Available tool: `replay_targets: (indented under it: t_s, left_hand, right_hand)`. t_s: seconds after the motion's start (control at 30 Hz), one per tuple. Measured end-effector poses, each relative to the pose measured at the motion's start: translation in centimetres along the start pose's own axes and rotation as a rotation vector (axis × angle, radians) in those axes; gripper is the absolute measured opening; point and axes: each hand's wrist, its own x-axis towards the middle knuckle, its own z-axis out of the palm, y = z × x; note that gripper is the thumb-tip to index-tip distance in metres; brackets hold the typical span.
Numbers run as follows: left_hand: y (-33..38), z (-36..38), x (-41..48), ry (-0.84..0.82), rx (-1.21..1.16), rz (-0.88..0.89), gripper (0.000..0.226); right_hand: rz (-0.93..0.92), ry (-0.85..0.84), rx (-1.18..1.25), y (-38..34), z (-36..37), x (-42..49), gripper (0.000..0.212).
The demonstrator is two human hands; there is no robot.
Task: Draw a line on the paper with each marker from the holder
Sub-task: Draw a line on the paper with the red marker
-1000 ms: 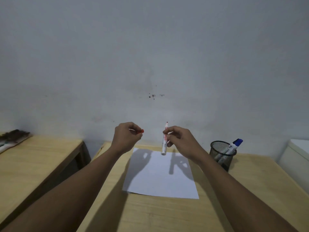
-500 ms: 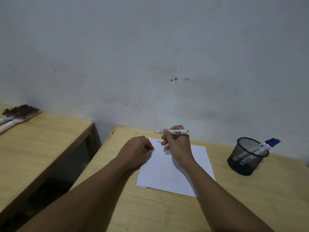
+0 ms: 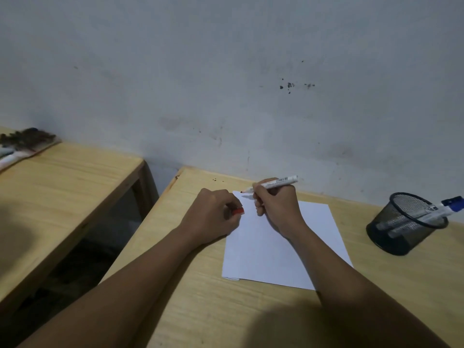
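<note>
A white sheet of paper (image 3: 283,249) lies on the wooden table (image 3: 200,310). My right hand (image 3: 278,209) grips an uncapped white marker (image 3: 278,182), its red tip at the paper's far left corner. My left hand (image 3: 213,217) rests at the paper's left edge, fingers closed on the red cap (image 3: 238,211). At the right stands a black mesh holder (image 3: 404,224) with a blue-capped marker (image 3: 437,209) leaning out of it and at least one more marker inside.
A second wooden table (image 3: 57,187) stands to the left across a dark gap, with a dark cluttered item (image 3: 25,140) at its far edge. The grey wall (image 3: 226,84) runs directly behind both tables.
Both hands came down from mid-air to the paper. The marker turned from upright to pointing left, its tip now at the paper's far corner. The view tilted down and left.
</note>
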Motion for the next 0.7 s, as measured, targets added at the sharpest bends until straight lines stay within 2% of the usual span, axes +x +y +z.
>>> replay_targets:
  t_s: [0.17,0.27,0.43,0.7]
  left_hand:
    - [-0.1,0.3,-0.1,0.007,0.024,0.017,0.011]
    - [-0.4,0.4,0.0,-0.001,-0.002,0.004,0.011]
    - [-0.8,0.6,0.1,-0.009,-0.016,0.0,0.011]
    - [-1.1,1.0,0.1,-0.009,-0.016,-0.028,0.014]
  right_hand:
    - [0.023,-0.041,0.011,-0.3,0.9,1.0,0.01]
    - [-0.017,-0.09,-0.121,0.0,1.2,1.7,0.009]
    - [-0.111,-0.002,-0.404,0.8,2.0,1.9,0.022]
    - [-0.144,0.046,-0.482,1.2,2.0,2.0,0.025]
